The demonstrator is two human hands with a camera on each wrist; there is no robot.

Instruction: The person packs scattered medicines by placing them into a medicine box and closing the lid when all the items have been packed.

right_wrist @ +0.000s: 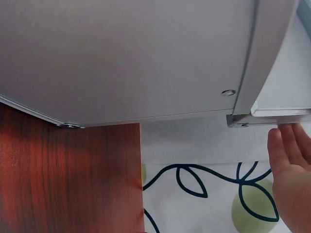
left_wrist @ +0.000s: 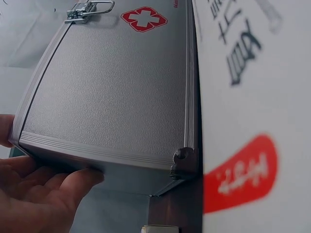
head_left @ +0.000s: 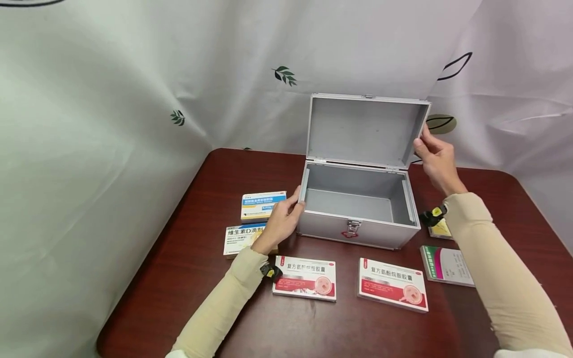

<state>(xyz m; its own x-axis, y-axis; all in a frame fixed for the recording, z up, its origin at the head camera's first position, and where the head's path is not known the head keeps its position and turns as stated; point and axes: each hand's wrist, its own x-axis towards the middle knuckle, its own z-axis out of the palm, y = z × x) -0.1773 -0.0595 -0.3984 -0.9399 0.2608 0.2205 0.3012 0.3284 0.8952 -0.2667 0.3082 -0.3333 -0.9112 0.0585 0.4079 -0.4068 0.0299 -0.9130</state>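
Observation:
A silver first-aid box point(head_left: 327, 226) stands on the table, its lid point(head_left: 367, 132) raised upright at the back. Inside, its grey interior holds nothing visible. My left hand point(head_left: 282, 219) grips the box's left side, fingertips at the top rim; the left wrist view shows the thumb against the side panel near a red cross emblem point(left_wrist: 144, 19). At the lid's right edge, my right hand point(head_left: 440, 161) pinches the frame, with the thumb on the near side. Fingers point(right_wrist: 279, 148) meet that edge in the right wrist view.
Two red-and-white medicine cartons point(head_left: 304, 278) point(head_left: 393, 284) lie before the box. On the left are a blue-and-white carton point(head_left: 257, 206) and a vitamin D carton point(head_left: 239, 241). A green-and-white carton point(head_left: 443, 266) and a yellow one point(head_left: 440, 229) lie right, partly behind the forearm. A curtain point(head_left: 250, 74) hangs behind.

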